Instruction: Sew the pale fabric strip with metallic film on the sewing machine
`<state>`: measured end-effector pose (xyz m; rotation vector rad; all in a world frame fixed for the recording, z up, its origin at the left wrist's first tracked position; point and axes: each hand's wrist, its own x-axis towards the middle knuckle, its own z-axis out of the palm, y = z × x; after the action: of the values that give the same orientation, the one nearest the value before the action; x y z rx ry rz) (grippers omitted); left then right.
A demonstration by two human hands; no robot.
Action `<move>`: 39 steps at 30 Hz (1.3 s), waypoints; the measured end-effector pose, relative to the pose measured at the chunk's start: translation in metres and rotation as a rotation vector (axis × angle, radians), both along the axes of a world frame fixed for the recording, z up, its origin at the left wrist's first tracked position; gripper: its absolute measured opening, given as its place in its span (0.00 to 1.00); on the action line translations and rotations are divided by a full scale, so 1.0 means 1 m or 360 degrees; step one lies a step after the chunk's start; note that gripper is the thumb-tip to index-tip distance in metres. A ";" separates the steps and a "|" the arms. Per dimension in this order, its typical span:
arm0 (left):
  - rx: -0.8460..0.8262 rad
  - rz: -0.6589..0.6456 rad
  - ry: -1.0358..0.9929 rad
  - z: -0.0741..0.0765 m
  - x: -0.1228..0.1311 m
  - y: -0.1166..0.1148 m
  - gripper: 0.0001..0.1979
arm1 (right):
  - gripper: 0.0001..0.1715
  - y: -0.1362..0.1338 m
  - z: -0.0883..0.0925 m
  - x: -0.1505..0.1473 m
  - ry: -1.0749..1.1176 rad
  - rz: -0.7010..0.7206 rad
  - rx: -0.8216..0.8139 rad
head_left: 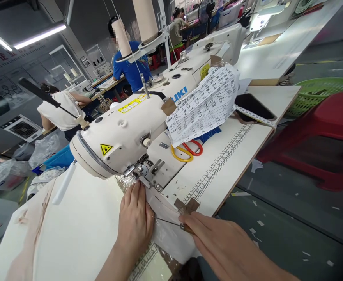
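Observation:
A white JUKI sewing machine (136,125) stands on a white table (236,156). A strip of pale fabric (160,203) runs under its presser foot (144,175) toward me. My left hand (136,222) lies flat on the fabric just in front of the foot, fingers stretched out. My right hand (218,242) is closed in a pinch on a thin metal awl (171,223), its tip pointing left onto the fabric near my left hand.
Red and yellow scissors (187,150) lie beside the machine under a taped paper chart (206,105). A phone (253,107) rests further back. A red stool (320,132) and green basket (323,91) stand at right. Other people work at tables behind.

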<state>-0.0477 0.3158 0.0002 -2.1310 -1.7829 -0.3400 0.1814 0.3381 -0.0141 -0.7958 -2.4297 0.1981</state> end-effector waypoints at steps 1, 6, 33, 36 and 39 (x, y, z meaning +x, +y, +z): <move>-0.0009 -0.0004 0.0005 0.000 0.001 -0.001 0.23 | 0.26 0.000 -0.001 0.000 -0.0020 -0.0003 0.0002; 0.0010 0.0015 0.0056 0.003 0.006 -0.005 0.23 | 0.26 -0.001 -0.002 -0.002 -0.0188 -0.0007 0.0005; 0.0075 0.0154 -0.0043 0.009 0.002 0.005 0.21 | 0.26 0.019 0.005 -0.034 -0.0113 0.0040 0.0031; 0.0057 0.0183 -0.0050 0.011 -0.002 0.007 0.21 | 0.24 0.021 0.002 -0.039 -0.0147 0.0039 -0.0056; 0.0065 0.0095 -0.0013 0.011 -0.011 0.009 0.22 | 0.21 0.020 0.006 -0.041 -0.0151 0.0041 -0.0206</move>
<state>-0.0587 0.3248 0.0109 -2.0471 -1.8241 -0.3666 0.1402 0.3584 -0.0083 -0.8480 -2.5376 0.3377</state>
